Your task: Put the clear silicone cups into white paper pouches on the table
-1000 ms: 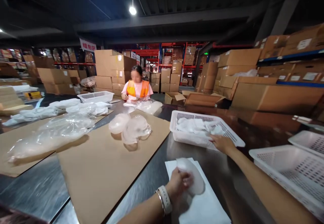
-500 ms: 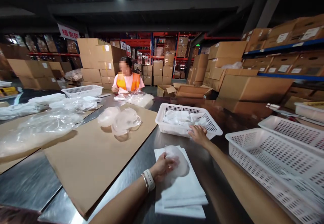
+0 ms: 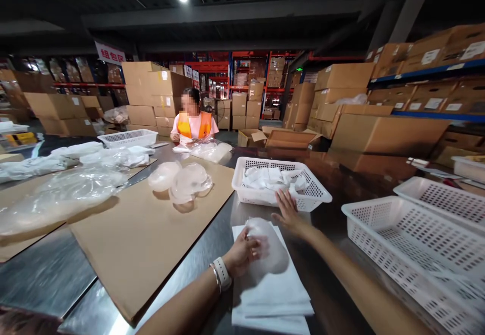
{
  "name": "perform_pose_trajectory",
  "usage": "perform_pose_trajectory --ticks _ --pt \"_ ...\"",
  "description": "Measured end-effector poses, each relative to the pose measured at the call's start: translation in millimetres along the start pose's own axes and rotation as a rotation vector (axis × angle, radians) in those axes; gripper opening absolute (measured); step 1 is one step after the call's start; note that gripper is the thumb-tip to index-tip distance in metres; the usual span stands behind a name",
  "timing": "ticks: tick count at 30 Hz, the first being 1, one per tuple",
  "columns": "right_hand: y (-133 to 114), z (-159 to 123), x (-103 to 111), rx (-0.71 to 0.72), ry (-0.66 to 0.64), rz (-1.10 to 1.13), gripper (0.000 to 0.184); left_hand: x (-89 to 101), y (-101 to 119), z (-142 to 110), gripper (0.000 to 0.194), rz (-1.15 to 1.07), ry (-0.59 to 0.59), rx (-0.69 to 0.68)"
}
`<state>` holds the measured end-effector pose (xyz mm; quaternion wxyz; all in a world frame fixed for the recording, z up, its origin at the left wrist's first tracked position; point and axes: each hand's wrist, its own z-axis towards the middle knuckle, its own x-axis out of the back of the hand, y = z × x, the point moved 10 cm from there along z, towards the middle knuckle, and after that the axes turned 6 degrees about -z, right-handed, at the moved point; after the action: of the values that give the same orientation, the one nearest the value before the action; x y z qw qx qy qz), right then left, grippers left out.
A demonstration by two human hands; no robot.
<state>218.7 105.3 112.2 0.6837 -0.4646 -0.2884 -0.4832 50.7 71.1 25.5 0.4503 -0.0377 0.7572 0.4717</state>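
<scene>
My left hand [image 3: 244, 253] is closed on a round, translucent white disc [image 3: 271, 251], thin and soft-looking; its exact kind is unclear. The disc is above a stack of flat white bags or sheets [image 3: 278, 299] lying on the metal table. My right hand [image 3: 290, 213] has its fingers spread at the near rim of a white perforated basket [image 3: 250, 194]; I cannot tell whether it touches the rim. Crumpled white packets with dark print [image 3: 273, 177] fill part of that basket. Similar translucent round pieces [image 3: 189, 182] sit on a cardboard sheet [image 3: 159, 244] to the left.
More white baskets [image 3: 369, 208] stand at the right. Clear plastic bags [image 3: 64, 188] and white packets lie at the left. A person in an orange vest [image 3: 195, 124] works across the table, near another basket [image 3: 129, 138]. Stacked cartons [image 3: 140, 90] and shelving are behind.
My right hand has drawn back slightly from the basket, moving left and down with its fingers more spread. My left hand keeps the disc over the stack. The view has shifted slightly.
</scene>
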Motion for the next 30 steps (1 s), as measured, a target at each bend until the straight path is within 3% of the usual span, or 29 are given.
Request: perform_pose_trajectory --ticks 3,7,9,11,14,16,17,21,23,25,27,30 --pt "-26.5 -40.6 -22.5 -0.040 -0.077 0.270 0.078 -13.8 14.0 -4.5 0.054 0.003 -0.082 -0.087" --pt "-53.5 -87.5 -54.8 -0.253 -0.320 1.068 0.060 -18.0 27.8 -8.6 0.054 0.147 -0.119 -0.123" --pt "-46.4 -92.4 -51.5 -0.372 -0.235 1.221 0.049 -11.5 34.3 -14.7 0.046 0.346 -0.081 -0.142" --pt "-26.4 -90.1 -40.4 -0.445 -0.075 1.193 0.042 -15.1 38.2 -26.4 0.040 0.754 -0.119 -0.201" --pt "3.0 -86.6 -23.0 -0.492 0.103 1.103 0.042 -43.1 10.4 -51.5 0.043 1.437 -0.476 -0.304" --pt "12.9 -86.0 -10.7 -0.478 0.169 1.014 0.041 -50.8 -12.1 -61.2 0.037 1.655 -0.660 -0.361" --pt "14.2 -86.3 -4.8 -0.462 0.185 0.954 0.040 -50.1 -16.2 -58.7 0.033 1.721 -0.655 -0.393" --pt "1.5 -90.9 16.2 -0.346 0.199 0.675 0.026 -35.5 -3.9 -27.7 0.037 1.742 -0.431 -0.455" --pt "-18.0 -91.5 23.9 -0.181 0.158 0.521 0.014 -31.4 9.7 -18.0 0.046 1.628 -0.379 -0.495" --pt "-45.1 -92.5 28.6 0.057 0.092 0.409 0.011 -30.5 22.3 -15.1 0.047 1.542 -0.372 -0.533" --pt "-69.3 -96.1 33.4 0.273 0.042 0.367 0.014 -33.2 28.0 -17.4 0.034 1.525 -0.426 -0.547" --pt "-83.2 -96.9 42.0 0.393 0.041 0.325 0.011 -37.0 29.7 -22.4 0.011 1.592 -0.507 -0.553"
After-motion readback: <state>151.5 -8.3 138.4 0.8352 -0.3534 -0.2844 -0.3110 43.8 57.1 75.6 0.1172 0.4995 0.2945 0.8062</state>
